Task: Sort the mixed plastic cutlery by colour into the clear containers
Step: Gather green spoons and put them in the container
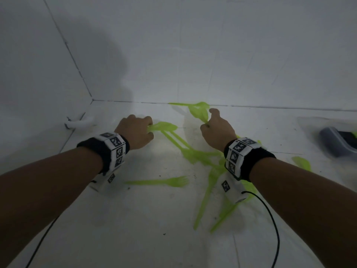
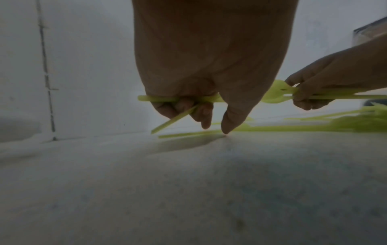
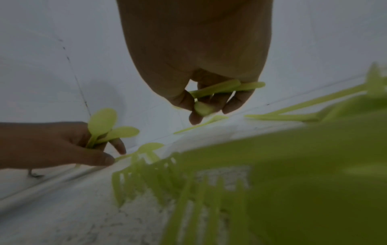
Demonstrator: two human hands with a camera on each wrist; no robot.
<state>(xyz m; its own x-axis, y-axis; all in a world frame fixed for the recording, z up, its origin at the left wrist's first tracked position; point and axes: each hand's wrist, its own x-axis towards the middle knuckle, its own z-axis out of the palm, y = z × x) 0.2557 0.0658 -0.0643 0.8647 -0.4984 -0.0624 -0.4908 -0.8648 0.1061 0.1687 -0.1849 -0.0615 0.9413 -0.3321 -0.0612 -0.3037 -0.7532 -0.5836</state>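
Green plastic spoons point(image 1: 166, 127) are pinched in the left hand point(image 1: 135, 132) at frame centre. Right hand point(image 1: 217, 130) pinches more green cutlery point(image 1: 199, 112). Loose green forks point(image 1: 208, 165) lie lower right on the white floor point(image 1: 144, 219).

A white tabletop point(image 1: 135, 219) carries scattered green plastic cutlery point(image 1: 204, 161), a lone green fork point(image 1: 173, 181), and a clear container point(image 1: 336, 144) at right.

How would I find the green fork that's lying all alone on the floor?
Start at the left hand, then look nearer the camera, just past the banded wrist. The green fork lies flat on the white floor, prongs pointing right. Unlike the tangled green pile, it touches nothing.
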